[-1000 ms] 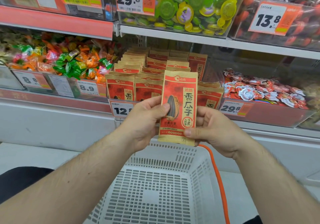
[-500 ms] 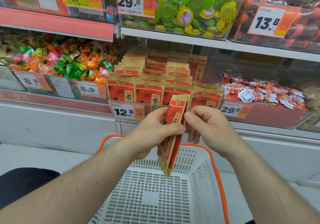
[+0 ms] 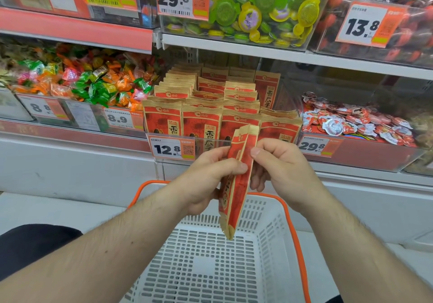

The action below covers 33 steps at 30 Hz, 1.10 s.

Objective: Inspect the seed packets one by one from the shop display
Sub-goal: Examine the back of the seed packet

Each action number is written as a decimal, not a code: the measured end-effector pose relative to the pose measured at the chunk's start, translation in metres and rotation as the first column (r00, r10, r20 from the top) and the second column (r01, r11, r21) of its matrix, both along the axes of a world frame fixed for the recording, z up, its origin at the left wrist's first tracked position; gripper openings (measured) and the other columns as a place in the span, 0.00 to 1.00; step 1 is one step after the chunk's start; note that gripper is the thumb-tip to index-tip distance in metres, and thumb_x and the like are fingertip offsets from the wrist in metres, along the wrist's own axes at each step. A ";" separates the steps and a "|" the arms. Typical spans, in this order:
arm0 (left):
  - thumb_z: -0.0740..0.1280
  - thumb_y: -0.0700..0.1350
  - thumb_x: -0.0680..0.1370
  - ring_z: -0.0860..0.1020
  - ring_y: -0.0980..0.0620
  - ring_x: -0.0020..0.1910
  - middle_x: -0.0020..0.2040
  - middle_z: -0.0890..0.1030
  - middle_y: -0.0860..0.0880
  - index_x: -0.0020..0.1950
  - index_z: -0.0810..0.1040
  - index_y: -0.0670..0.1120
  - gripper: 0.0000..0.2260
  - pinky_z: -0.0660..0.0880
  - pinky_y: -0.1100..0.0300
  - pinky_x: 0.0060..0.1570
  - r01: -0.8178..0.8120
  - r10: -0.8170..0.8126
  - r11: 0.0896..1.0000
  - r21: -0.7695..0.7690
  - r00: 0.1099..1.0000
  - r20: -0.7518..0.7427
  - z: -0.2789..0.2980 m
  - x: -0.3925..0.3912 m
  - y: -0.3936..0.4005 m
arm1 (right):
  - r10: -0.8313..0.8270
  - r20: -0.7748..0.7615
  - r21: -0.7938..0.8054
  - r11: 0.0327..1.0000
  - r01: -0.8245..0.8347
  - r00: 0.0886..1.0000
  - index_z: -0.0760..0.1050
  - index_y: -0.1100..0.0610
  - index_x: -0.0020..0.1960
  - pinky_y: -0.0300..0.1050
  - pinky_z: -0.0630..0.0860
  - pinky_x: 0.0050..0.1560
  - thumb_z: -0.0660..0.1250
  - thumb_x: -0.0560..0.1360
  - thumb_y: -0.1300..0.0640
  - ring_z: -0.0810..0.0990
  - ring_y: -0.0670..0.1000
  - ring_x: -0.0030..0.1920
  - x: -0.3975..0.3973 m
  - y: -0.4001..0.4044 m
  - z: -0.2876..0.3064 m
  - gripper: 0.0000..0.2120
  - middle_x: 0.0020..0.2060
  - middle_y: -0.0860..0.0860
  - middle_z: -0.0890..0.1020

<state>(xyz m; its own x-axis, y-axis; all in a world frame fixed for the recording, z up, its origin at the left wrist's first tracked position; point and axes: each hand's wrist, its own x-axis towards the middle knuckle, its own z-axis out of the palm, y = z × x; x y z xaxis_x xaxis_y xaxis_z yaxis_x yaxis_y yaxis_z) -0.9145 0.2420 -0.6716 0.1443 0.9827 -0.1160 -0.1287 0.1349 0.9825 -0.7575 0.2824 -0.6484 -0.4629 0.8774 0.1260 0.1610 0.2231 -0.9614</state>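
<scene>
A red and tan seed packet (image 3: 235, 190) hangs edge-on in front of me, above the basket. My left hand (image 3: 206, 176) pinches its left face between thumb and fingers. My right hand (image 3: 278, 164) pinches its right edge near the top, fingers curled behind it. Behind my hands, rows of the same seed packets (image 3: 201, 119) stand upright in a clear shelf bin with a 12.8 price tag (image 3: 172, 149).
A white perforated basket (image 3: 210, 267) with an orange rim sits below my hands. Wrapped candies (image 3: 89, 82) fill the bin to the left, red and white sweets (image 3: 351, 119) the bin to the right. Green and yellow jelly cups (image 3: 253, 9) are on the shelf above.
A second ago the packet faced me flat and upright. It has since been turned edge-on and lowered a little; both hands still hold it.
</scene>
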 end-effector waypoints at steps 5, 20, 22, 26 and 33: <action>0.70 0.47 0.68 0.79 0.52 0.34 0.37 0.81 0.49 0.49 0.79 0.47 0.11 0.74 0.55 0.36 -0.161 0.164 0.986 -0.043 0.983 0.084 0.002 -0.001 0.003 | 0.229 0.310 -0.038 0.973 -0.228 0.923 0.76 0.59 0.33 0.41 0.73 0.28 0.72 0.75 0.61 0.77 0.51 0.25 0.008 -0.004 0.007 0.12 0.25 0.52 0.78; 0.67 0.47 0.66 0.78 0.45 0.44 0.42 0.81 0.44 0.44 0.80 0.48 0.09 0.75 0.44 0.46 -0.202 0.202 0.979 -0.019 0.967 0.155 0.000 -0.004 0.003 | 0.325 0.400 -0.135 0.946 -0.295 0.857 0.77 0.68 0.39 0.48 0.78 0.36 0.68 0.77 0.65 0.83 0.53 0.32 0.010 -0.004 0.005 0.09 0.30 0.56 0.83; 0.67 0.45 0.65 0.77 0.43 0.49 0.45 0.80 0.44 0.46 0.81 0.47 0.11 0.73 0.44 0.51 -0.202 0.207 0.978 -0.044 0.953 0.222 0.001 -0.004 0.003 | 0.310 0.353 -0.111 0.951 -0.290 0.883 0.79 0.62 0.39 0.49 0.78 0.37 0.73 0.73 0.61 0.83 0.54 0.33 0.011 -0.003 0.006 0.07 0.32 0.60 0.82; 0.67 0.45 0.66 0.74 0.41 0.53 0.49 0.79 0.39 0.57 0.78 0.41 0.20 0.73 0.47 0.52 -0.108 0.135 0.990 -0.092 0.911 0.390 0.002 -0.005 0.002 | 0.199 0.267 -0.109 0.978 -0.176 0.943 0.76 0.61 0.43 0.49 0.77 0.35 0.79 0.67 0.50 0.82 0.54 0.32 0.011 0.002 0.003 0.17 0.32 0.57 0.80; 0.57 0.50 0.82 0.79 0.36 0.56 0.59 0.80 0.34 0.65 0.77 0.41 0.19 0.77 0.39 0.56 -0.076 0.117 0.991 -0.110 0.896 0.429 0.001 -0.004 0.000 | 0.073 0.351 -0.145 0.989 -0.022 0.934 0.72 0.54 0.57 0.50 0.76 0.34 0.74 0.65 0.43 0.83 0.56 0.33 0.003 0.001 -0.004 0.27 0.42 0.59 0.85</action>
